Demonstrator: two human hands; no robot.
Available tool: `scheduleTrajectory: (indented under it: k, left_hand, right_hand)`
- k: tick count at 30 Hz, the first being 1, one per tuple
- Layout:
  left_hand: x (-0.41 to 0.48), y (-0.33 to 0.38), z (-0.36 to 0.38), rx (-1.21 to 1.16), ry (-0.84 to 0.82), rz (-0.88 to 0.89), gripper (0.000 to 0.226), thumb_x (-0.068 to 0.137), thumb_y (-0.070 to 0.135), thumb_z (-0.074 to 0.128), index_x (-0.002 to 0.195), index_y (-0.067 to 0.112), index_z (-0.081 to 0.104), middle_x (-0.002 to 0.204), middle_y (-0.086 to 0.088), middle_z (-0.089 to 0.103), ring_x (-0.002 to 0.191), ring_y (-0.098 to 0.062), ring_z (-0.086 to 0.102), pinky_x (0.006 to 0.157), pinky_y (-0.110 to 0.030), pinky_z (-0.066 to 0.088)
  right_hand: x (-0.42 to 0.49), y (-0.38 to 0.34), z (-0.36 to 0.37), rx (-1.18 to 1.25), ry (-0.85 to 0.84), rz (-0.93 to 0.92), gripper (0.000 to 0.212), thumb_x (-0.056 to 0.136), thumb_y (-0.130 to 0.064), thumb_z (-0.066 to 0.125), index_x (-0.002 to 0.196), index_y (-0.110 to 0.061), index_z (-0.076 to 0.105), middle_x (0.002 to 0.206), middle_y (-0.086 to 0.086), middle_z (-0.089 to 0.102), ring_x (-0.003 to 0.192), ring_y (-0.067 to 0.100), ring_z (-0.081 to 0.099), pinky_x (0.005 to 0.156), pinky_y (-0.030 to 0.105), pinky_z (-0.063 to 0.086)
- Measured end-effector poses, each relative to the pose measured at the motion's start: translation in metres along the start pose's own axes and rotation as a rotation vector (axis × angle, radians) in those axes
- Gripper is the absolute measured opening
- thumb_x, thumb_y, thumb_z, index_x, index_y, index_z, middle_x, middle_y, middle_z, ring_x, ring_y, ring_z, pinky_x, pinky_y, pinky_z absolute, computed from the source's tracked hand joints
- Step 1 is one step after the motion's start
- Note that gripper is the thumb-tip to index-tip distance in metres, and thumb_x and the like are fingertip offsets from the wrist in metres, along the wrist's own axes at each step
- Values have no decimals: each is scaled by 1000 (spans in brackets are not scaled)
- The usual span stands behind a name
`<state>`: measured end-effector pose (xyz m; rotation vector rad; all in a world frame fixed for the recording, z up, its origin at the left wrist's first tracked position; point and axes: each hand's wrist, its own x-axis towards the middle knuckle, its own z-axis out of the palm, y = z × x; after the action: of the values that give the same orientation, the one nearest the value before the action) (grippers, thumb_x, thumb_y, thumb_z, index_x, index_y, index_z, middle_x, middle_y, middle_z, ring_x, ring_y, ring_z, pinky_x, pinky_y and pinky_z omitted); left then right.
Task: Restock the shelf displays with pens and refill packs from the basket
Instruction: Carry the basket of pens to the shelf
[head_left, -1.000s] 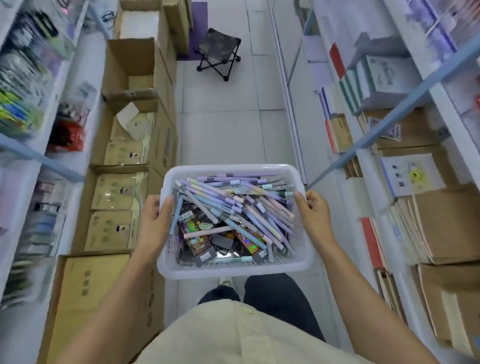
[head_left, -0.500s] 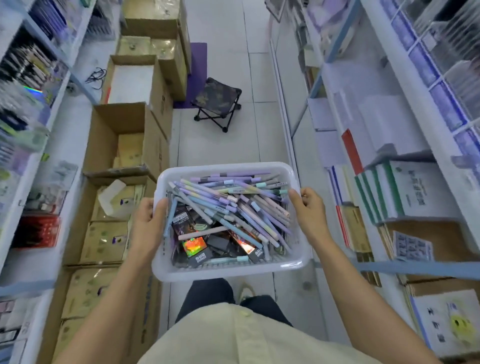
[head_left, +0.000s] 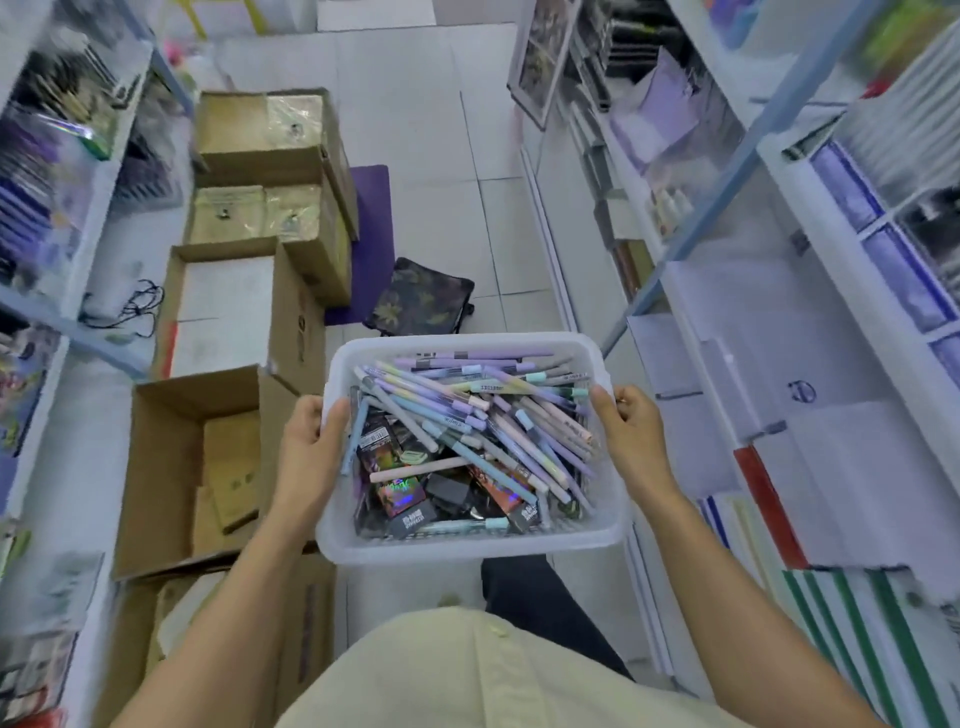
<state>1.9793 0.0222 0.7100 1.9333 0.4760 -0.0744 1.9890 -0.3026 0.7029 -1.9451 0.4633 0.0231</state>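
Your basket (head_left: 470, 543) is a white plastic tub held in front of your waist, above the aisle floor (head_left: 441, 182), with its long axis running left to right across your body. Inside, the pens (head_left: 467, 410) lie in a loose heap; most slant from the far left corner down toward the near right one, and a few along the far wall lie nearly parallel to it. Under them, toward the near left, sit the dark refill packs (head_left: 400, 493), lying flat at mixed angles.

Your left hand (head_left: 311, 447) clasps the left rim, thumb hooked over the edge, fingers hidden underneath. Your right hand (head_left: 631, 441) grips the right rim the same way.

Open cardboard boxes (head_left: 171, 467) line the floor to your left. Shelves (head_left: 779, 338) rise on your right. A folding stool (head_left: 421, 301) stands just beyond the basket.
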Motion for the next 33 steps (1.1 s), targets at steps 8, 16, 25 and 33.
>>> scheduleTrajectory:
  k: [8,16,25,33]
  left_hand:
    - [173,77,53,24,30,-25,28,97,47,47,94,20,50,95,-13,63,87,-34,65,73,-54,55]
    - [352,145,96,42,-39,21,28,97,47,49,88,20,49,89,-20,59,74,-27,57,66,-51,51]
    - [536,234,166,130,-203,107,36,98,43,48,96,7,49,81,-20,57,68,-18,59,59,-42,49]
    - [655,300,258,157,-266,172,32,98,42,48,91,10,51,66,6,60,53,3,51,49,-19,42]
  right_hand:
    - [192,-62,23,-7,-20,-23,34,98,-31,53,71,-18,37,61,-3,35,49,3,31,46,17,29]
    - [355,-106,50,26,26,5,33,98,-25,54,72,-14,37,62,1,32,54,11,29,53,27,26]
    - [504,-141,53,44,193,107,36,99,-32,52,70,-18,36,61,-3,32,51,5,30,49,17,26]
    - [630,-144,33,88,261,202,30,101,-28,47,78,-10,42,66,0,35,56,9,34,55,24,30]
